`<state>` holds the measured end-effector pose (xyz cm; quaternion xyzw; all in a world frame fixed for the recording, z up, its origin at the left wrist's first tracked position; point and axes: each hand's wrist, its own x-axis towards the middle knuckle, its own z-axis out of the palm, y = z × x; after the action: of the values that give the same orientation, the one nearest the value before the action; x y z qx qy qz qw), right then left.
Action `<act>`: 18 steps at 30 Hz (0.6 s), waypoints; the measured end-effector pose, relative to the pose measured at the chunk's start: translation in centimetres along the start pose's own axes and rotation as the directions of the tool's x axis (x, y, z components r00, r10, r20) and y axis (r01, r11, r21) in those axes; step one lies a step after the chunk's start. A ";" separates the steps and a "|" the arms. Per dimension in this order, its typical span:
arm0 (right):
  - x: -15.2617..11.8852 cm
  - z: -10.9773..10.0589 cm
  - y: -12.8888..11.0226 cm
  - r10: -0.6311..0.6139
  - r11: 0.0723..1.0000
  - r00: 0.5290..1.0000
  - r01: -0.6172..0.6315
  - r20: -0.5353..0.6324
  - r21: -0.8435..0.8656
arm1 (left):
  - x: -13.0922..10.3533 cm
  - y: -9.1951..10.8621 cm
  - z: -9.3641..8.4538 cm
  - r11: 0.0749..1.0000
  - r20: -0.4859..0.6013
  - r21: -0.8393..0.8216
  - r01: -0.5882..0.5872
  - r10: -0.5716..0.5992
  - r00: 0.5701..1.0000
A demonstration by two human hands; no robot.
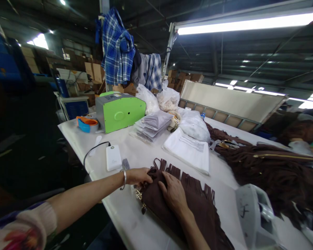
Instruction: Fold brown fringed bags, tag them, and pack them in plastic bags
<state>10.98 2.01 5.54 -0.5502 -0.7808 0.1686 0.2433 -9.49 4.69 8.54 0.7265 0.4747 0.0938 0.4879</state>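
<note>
left hand (137, 176) pinches the dark brown fringed suede bag (195, 205) edge; right hand (173, 192) lies flat, fingers spread, upon it.

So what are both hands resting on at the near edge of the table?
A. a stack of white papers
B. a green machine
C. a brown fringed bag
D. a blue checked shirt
C: the left hand grips the end of the brown fringed bag and the right hand lies flat on it, while the green machine and white papers sit farther back, untouched.
</note>
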 end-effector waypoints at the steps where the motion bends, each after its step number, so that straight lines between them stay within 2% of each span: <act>1: -0.1 0.0 0.0 0.002 0.999 1.000 -0.002 -0.017 0.034 | 0.0 0.1 0.0 1.000 -0.015 0.009 0.004 -0.004 1.000; 4: -0.2 0.1 -0.1 0.009 0.991 0.997 0.001 -0.079 0.130 | -0.2 0.8 -0.8 0.997 -0.070 0.076 0.001 0.004 0.998; 7: -0.1 0.1 0.1 0.042 0.960 0.986 0.005 -0.160 0.280 | -0.4 2.7 -1.5 0.980 -0.109 0.199 0.004 0.018 0.994; 9: 0.1 -0.1 0.8 0.110 0.914 0.967 -0.008 -0.228 0.406 | -0.6 5.0 -0.9 0.953 -0.130 0.301 -0.014 0.056 0.990; 12: 0.5 -0.5 2.3 0.285 0.797 0.906 -0.044 -0.311 0.602 | -1.3 9.2 1.6 0.885 -0.113 0.450 -0.122 0.192 0.975; 13: 0.6 -0.6 2.8 0.341 0.751 0.882 -0.048 -0.325 0.658 | -1.6 10.6 2.3 0.834 -0.065 0.515 -0.197 0.267 0.961; 14: 0.7 -0.6 3.3 0.386 0.709 0.860 -0.045 -0.333 0.704 | -2.0 11.8 2.8 0.710 0.035 0.631 -0.313 0.377 0.926; 15: 0.7 -0.7 3.6 0.419 0.672 0.843 -0.038 -0.337 0.740 | -2.3 12.7 2.8 0.612 0.089 0.694 -0.379 0.449 0.889; 16: 0.7 -0.8 3.9 0.443 0.643 0.830 -0.031 -0.338 0.766 | -2.6 13.1 2.4 0.554 0.085 0.733 -0.395 0.501 0.861; 17: 0.6 -0.9 4.1 0.458 0.623 0.823 -0.026 -0.337 0.782 | -2.9 13.0 1.6 0.540 0.036 0.754 -0.373 0.533 0.845; 18: 0.4 -1.0 4.2 0.467 0.612 0.819 -0.028 -0.333 0.790 | -3.3 12.4 0.5 0.575 -0.054 0.752 -0.324 0.543 0.838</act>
<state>14.68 3.83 4.24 -0.5278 -0.4564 0.3596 0.6195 -3.53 0.96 19.27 0.9306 0.3415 0.1201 0.0547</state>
